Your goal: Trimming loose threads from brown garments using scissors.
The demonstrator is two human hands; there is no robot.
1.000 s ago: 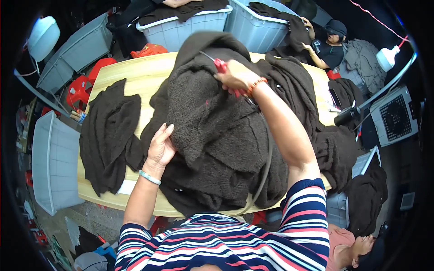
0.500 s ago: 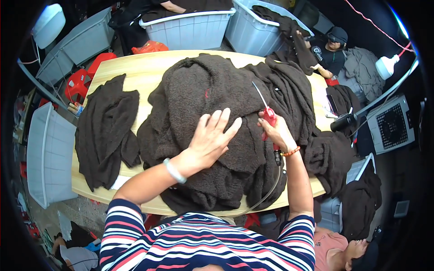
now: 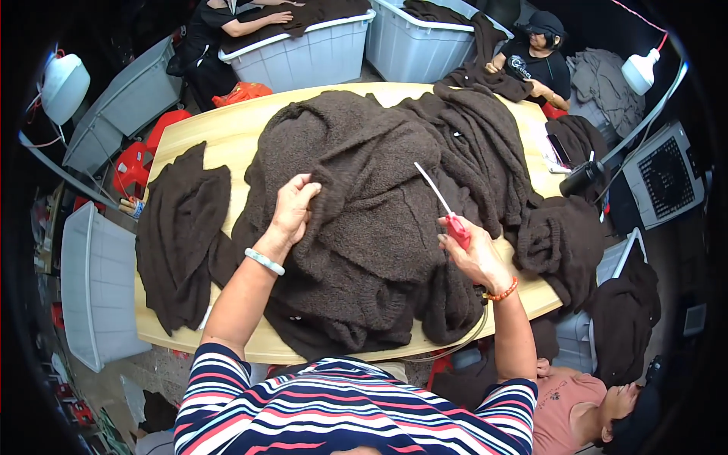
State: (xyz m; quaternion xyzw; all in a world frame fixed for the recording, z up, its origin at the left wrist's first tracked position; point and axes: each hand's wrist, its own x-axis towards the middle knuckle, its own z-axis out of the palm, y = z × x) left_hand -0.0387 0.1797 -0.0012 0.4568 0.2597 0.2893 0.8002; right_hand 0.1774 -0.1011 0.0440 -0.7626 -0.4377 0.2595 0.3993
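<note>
The left hand [image 3: 290, 210] pinches a fold of brown knit garment [image 3: 379, 197], spread right of its fingers, likely soft, limp, best gripped by folds; the right hand [image 3: 481, 255] grasps a red-handled tool [image 3: 457, 229].

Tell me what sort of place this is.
Probably a garment workroom: dark brown knitwear lies heaped on a wooden table, a large grey bin holds similar cloth, and a co-worker sits among more.

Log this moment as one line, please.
left hand: gripping fold of brown garment | right hand: holding red tool | tool tip: contact with garment unclear | garment: rumpled on table
</note>
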